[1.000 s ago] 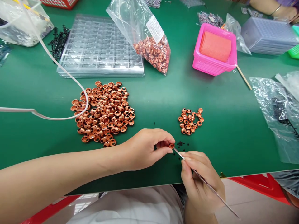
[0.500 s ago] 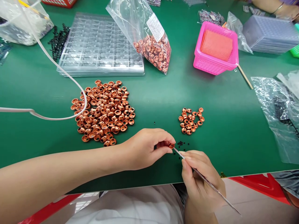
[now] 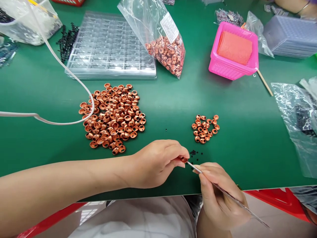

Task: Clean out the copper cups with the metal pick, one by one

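My left hand (image 3: 158, 163) pinches a small copper-coloured ring part (image 3: 184, 159) between thumb and fingers. With my right hand (image 3: 220, 193) I grip a thin metal tool (image 3: 229, 195), held like a pen; its tip meets the part in my left hand. Tiny black pieces (image 3: 193, 152) lie on the green table just beyond my fingertips. A large pile of copper-coloured parts (image 3: 116, 115) is at the left, and a smaller group (image 3: 202, 131) sits beyond my right hand.
Clear trays (image 3: 111, 49), a bag of copper parts (image 3: 169, 54) and a pink basket (image 3: 234, 71) stand farther back. A white cord (image 3: 61, 71) loops over the large pile. Plastic bags (image 3: 294, 115) lie at the right. A person's arm (image 3: 294, 6) shows top right.
The view has shifted slightly, so most table items appear farther right. The part between my left fingers has turned a little, and my right hand with the tool sits lower and farther right.
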### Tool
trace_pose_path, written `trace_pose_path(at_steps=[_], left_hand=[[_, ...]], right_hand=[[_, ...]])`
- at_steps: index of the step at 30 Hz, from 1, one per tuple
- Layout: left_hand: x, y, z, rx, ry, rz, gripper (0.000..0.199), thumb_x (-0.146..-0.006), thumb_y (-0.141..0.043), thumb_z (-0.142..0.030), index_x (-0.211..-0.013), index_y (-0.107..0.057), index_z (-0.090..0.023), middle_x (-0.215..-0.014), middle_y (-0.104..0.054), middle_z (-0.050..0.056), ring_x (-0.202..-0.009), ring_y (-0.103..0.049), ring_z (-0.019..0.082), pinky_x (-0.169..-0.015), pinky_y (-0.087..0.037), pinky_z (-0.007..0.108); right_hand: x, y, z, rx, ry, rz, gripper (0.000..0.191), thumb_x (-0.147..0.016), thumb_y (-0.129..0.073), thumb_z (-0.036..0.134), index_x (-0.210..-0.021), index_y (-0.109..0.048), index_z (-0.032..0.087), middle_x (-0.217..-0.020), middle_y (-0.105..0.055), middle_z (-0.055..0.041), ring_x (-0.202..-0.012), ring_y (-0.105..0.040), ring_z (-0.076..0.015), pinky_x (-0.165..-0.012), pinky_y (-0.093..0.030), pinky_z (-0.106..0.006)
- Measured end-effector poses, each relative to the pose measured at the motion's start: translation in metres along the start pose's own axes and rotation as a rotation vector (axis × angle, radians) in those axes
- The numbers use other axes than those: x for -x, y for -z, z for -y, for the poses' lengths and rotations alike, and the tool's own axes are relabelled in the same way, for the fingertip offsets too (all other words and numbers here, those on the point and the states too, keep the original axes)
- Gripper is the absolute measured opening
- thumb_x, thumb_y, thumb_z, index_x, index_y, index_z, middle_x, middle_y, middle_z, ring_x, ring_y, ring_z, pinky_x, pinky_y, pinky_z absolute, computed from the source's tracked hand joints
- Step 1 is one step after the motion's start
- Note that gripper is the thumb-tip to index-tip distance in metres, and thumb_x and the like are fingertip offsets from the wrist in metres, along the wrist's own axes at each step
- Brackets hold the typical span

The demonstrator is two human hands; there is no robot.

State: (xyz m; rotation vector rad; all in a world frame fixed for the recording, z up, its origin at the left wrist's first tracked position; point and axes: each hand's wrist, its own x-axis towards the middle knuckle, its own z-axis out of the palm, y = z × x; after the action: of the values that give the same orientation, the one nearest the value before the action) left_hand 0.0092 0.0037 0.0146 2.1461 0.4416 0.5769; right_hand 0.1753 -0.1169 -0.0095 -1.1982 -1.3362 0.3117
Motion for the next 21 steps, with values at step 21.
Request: trace_pose_path(at_steps=[21], left_hand=[[-0.006,0.026,-0.009,-0.266,0.230,0.290,0.013,-0.092,-0.054,-0.014,-0.097,-0.065,-0.017,-0.090,-0.064,0.004,-0.085,-0.058,0.018,-0.073,-0.046,0.026]], right_hand=[[-0.002,-0.007,-0.001,-0.095,-0.183,-0.257,0.019,-0.079,-0.059,0.000,-0.091,-0.065,0.014,-0.081,-0.069,-0.0042,-0.072,-0.067,-0.0187,-0.067,-0.053,-0.038]])
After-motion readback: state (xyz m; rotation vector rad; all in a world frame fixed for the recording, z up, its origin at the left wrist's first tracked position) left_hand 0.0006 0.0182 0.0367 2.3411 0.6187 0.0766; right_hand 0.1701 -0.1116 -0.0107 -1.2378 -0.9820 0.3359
